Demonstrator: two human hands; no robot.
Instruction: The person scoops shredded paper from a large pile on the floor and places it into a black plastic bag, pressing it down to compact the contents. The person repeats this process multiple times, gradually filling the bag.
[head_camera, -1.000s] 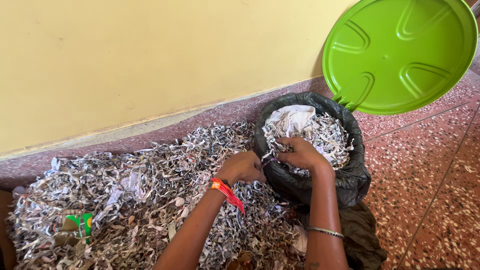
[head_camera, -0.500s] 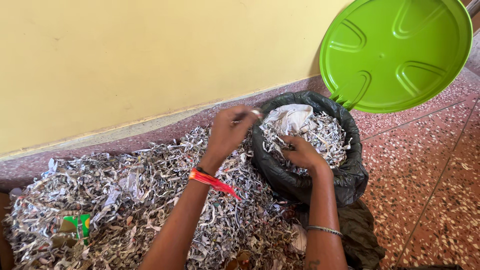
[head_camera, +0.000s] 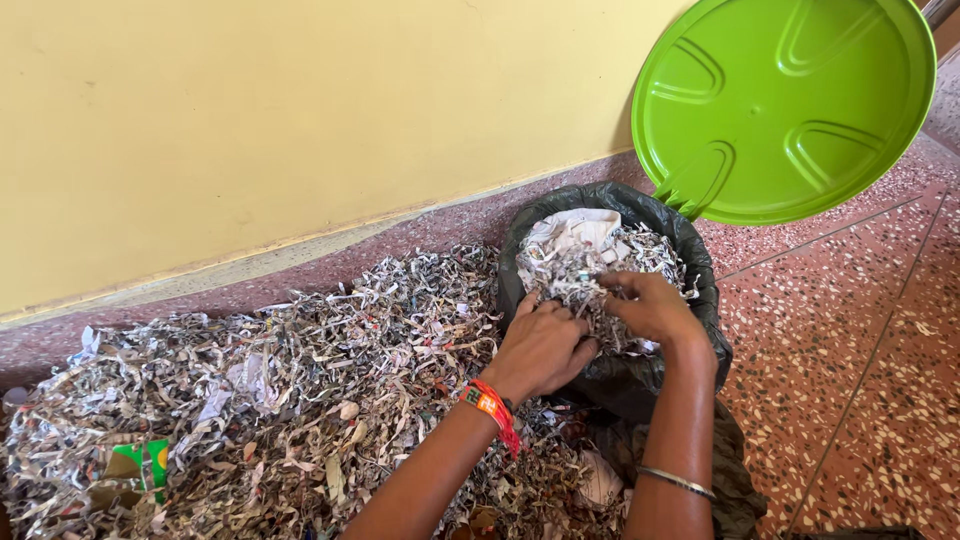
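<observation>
Head view, one frame. At 9 o'clock we note a wide heap of shredded paper (head_camera: 260, 400) spread over the floor (head_camera: 860, 350) along the foot of a yellow wall (head_camera: 300, 110); a green scrap of packaging (head_camera: 148, 465) lies in the heap near 8 o'clock. Toward the centre, our left hand (head_camera: 540, 345) reaches in from 6 o'clock, an orange-red wristband (head_camera: 492, 408) on the forearm; the hand rests at the near rim of the bin, knuckles up, fingers curled down into the shreds, so the grip reads as closed around a clump of paper, though the fingertips are buried and we cannot tell how tightly. Just to its right, almost touching it, our right hand (head_camera: 652, 305) lies over the shreds inside the bin, fingers bent and pressed together on a tuft of the same paper; a thin metal bangle (head_camera: 678, 482) circles that forearm lower down, near 5 o'clock. Both hands are at the mouth of a bin lined with a black plastic bag (head_camera: 640, 375), at about 1 o'clock from frame centre, filled to the top with shredded paper and a crumpled white sheet (head_camera: 575, 230) at its far side. At 2 o'clock a round green lid (head_camera: 790, 100) stands tilted open above the bin, against the wall. The speckled reddish floor runs to 3 o'clock.
</observation>
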